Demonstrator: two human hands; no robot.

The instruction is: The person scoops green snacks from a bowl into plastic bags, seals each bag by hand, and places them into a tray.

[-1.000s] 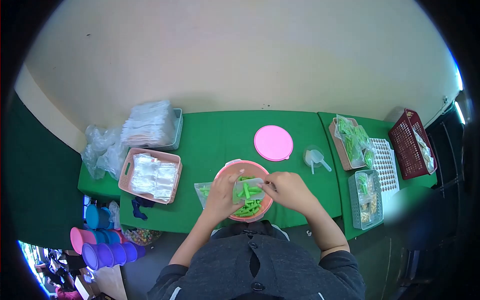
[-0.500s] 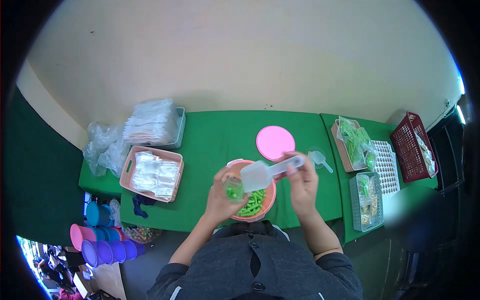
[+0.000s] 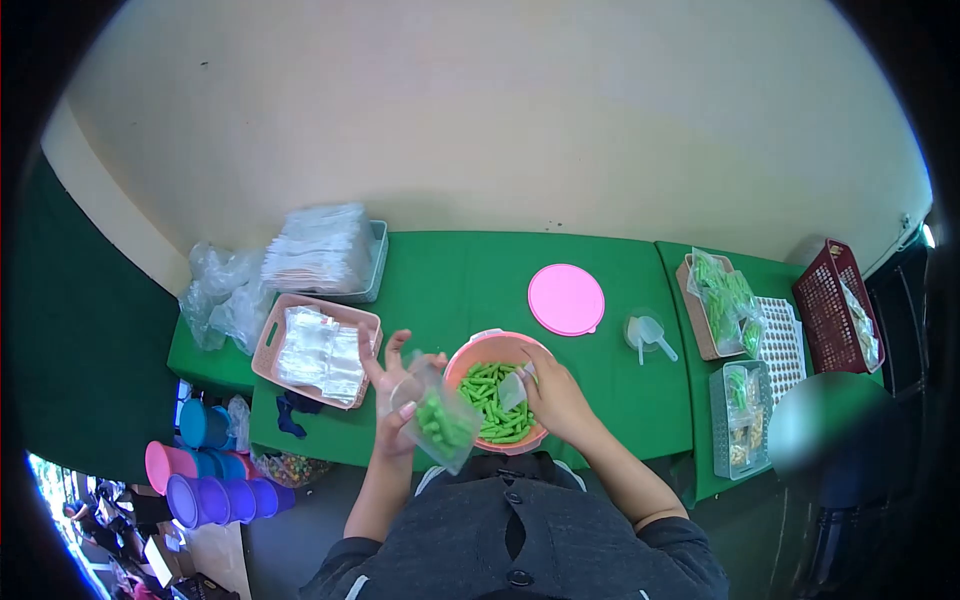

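My left hand [image 3: 392, 385] holds a clear plastic bag [image 3: 445, 428] with green stick-shaped pieces inside, pinched near its top while some fingers are stretched out. The bag hangs tilted just in front of the left rim of a round pink tub [image 3: 497, 346]. Inside the tub lie many short green sticks [image 3: 492, 412]. Over the tub's right side, my right hand [image 3: 558, 395] is closed on a translucent white scoop [image 3: 512, 391], its bowl down among the sticks. The scoop's handle is mostly hidden by the hand.
Behind the tub lies a pink lid [image 3: 566, 299]; a clear cup with small scoops [image 3: 647, 332] stands to its right. A pink basket of clear bags [image 3: 262, 352] and a stack of white packets [image 3: 318, 250] are at left. Filled baskets [image 3: 717, 440] stand at right.
My right hand has lowered the scoop from above the tub into the green sticks. My left hand has moved left, and the bag in it now shows more green pieces.
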